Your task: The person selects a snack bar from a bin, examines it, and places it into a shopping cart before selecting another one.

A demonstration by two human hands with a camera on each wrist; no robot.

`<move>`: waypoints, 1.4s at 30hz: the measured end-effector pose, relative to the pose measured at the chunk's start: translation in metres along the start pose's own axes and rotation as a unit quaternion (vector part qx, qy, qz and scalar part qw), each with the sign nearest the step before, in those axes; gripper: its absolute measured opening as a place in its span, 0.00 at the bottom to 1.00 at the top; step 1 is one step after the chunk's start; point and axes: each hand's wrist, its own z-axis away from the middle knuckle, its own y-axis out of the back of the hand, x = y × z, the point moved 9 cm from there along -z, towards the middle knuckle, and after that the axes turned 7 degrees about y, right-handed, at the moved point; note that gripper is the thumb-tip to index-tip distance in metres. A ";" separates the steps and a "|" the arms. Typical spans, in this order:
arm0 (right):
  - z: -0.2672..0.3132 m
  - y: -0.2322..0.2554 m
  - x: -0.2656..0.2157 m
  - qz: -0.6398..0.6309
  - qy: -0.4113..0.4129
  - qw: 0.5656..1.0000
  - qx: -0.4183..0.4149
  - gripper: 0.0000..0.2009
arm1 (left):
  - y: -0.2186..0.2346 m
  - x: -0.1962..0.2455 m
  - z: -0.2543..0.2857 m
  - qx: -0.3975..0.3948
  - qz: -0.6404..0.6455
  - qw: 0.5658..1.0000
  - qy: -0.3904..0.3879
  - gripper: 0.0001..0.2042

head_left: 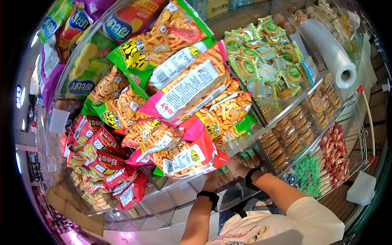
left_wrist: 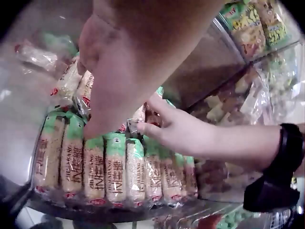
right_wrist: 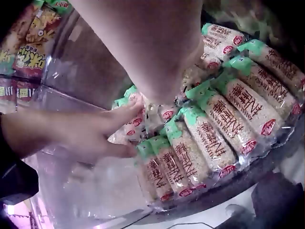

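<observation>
Wrapped grain bars with green ends, standing in a row (left_wrist: 115,167) (right_wrist: 209,138), fill a clear bin. In the right wrist view my left hand (right_wrist: 81,133) reaches in from the left, its thumb and fingers spread at the row's end. My right hand (right_wrist: 147,43) comes down from the top over the bars, its fingertips hidden. The left wrist view has my right hand (left_wrist: 186,129) with thumb and finger apart at bars behind the row, and my left hand (left_wrist: 119,71) large above. From the head, the left hand (head_left: 211,179) and right hand (head_left: 236,166) are partly hidden under snack bags.
Large noodle snack bags (head_left: 192,85) are heaped above the hands. Red bags (head_left: 106,159) lie at the left, packed cookies (head_left: 286,130) and green and red sweets (head_left: 312,171) at the right. A plastic bag roll (head_left: 345,75) and a wire cart (head_left: 369,130) are farther right.
</observation>
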 end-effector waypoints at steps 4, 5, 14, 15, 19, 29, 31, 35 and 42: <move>-0.010 -0.008 -0.001 0.005 0.001 0.998 0.061 0.26 | 0.011 0.003 0.004 -0.027 0.128 0.991 0.031 0.24; -0.011 -0.009 0.000 0.026 -0.003 0.996 0.088 0.26 | 0.008 0.004 0.005 -0.009 0.107 0.993 0.038 0.22; -0.017 -0.024 0.012 -0.155 0.037 0.987 0.038 0.27 | 0.022 0.013 -0.006 -0.048 0.070 0.995 0.045 0.27; -0.010 -0.008 0.011 -0.168 0.011 0.986 0.008 0.29 | 0.063 0.022 0.007 -0.145 0.085 0.986 0.013 0.31; 0.009 0.023 -0.001 -0.109 0.119 0.973 0.167 0.26 | 0.098 0.022 0.026 -0.079 0.170 0.982 -0.016 0.31; 0.139 0.023 -0.018 -0.154 -0.005 0.970 0.189 0.16 | 0.189 0.002 0.168 0.063 0.353 0.924 -0.135 0.20; 0.181 0.031 -0.036 -0.119 -0.008 0.965 0.234 0.15 | 0.197 -0.004 0.195 0.013 0.430 0.891 -0.143 0.19; 0.258 0.032 -0.056 -0.131 -0.069 0.930 0.336 0.14 | 0.165 -0.022 0.222 0.137 0.397 0.891 -0.172 0.19; 0.402 -0.041 -0.010 -0.209 -0.316 0.842 0.384 0.10 | 0.134 -0.019 0.246 0.145 0.382 0.888 -0.210 0.19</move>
